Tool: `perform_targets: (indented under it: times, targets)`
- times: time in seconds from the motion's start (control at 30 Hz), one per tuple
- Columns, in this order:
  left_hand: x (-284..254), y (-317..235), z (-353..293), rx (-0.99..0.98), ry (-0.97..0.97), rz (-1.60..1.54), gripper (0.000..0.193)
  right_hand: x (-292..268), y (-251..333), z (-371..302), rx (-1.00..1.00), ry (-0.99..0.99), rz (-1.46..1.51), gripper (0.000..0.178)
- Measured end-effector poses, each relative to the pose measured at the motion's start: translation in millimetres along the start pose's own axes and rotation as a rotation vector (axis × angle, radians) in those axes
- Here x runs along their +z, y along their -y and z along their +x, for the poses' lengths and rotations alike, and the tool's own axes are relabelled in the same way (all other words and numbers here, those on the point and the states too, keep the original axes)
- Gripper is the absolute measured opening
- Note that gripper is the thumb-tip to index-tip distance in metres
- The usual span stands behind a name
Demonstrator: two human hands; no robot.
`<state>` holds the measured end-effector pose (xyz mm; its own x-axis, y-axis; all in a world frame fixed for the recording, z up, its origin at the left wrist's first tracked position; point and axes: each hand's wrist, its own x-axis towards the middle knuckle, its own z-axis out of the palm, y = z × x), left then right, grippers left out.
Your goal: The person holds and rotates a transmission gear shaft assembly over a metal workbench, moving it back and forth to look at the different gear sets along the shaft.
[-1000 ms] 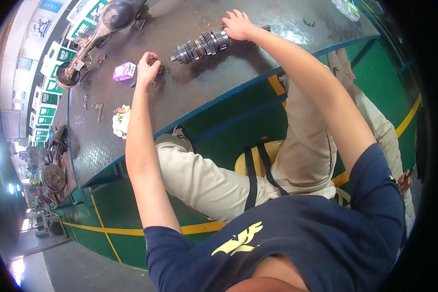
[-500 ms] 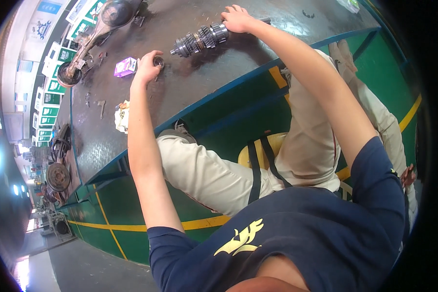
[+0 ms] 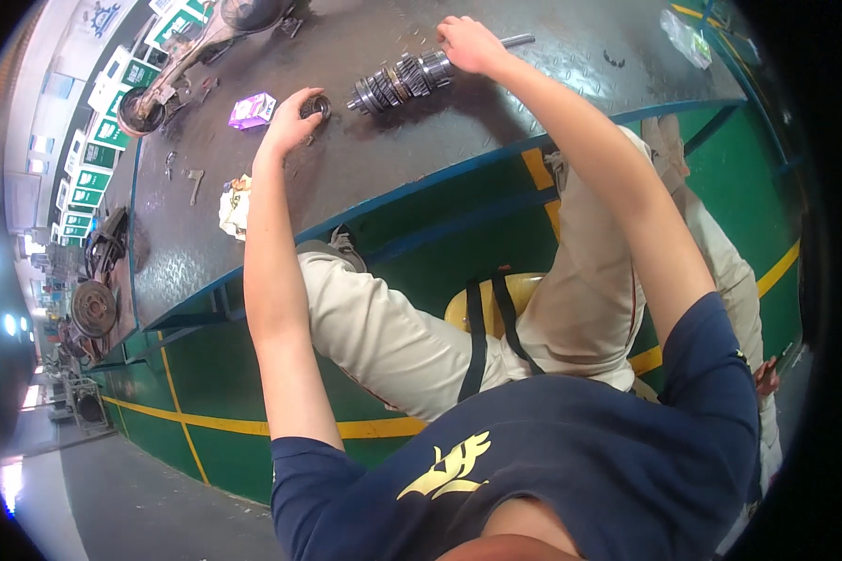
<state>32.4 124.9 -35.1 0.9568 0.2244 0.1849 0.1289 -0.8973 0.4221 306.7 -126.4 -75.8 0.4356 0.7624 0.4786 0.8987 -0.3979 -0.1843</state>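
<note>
A gear shaft (image 3: 402, 82), a dark metal shaft with several toothed gears, lies on the table. Its thin plain end (image 3: 517, 40) sticks out past my right hand (image 3: 472, 45). That hand lies over the shaft's right part with bent fingers; the palm side is hidden. Left of the shaft, a dark metal ring (image 3: 318, 106) shows at the fingertips of my left hand (image 3: 292, 122). Fingers and thumb close about the ring's near side, low at the tabletop. A purple and white box (image 3: 252, 110) stands just left of this hand.
The dark metal table (image 3: 365, 178) has a blue edge. On it are a crumpled white cloth (image 3: 235, 208), a small metal tool (image 3: 195, 185), a long axle-like assembly (image 3: 173, 79), a curved dark piece (image 3: 614, 60) and a plastic bag (image 3: 686, 40). Another person's hand (image 3: 767, 377) shows at right.
The whole view has shifted a little. More of the ring shows beside my left hand. My right hand's fingers look more bent. The gear shaft stays in place on the table.
</note>
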Motion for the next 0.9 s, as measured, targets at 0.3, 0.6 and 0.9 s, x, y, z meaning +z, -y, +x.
perform_targets:
  times: [0.3,0.6,0.9]
  targets:
    - [21,1,1,-0.038,-0.091,0.275,0.058,-13,9,6,0.090,0.093,0.084,0.020]
    - [45,-49,13,-0.125,-0.111,0.463,0.073,-16,15,-2,0.272,0.075,0.118,0.021]
    - [53,-56,21,-0.027,-0.086,0.310,0.090,-19,17,-5,0.174,0.093,0.137,0.020]
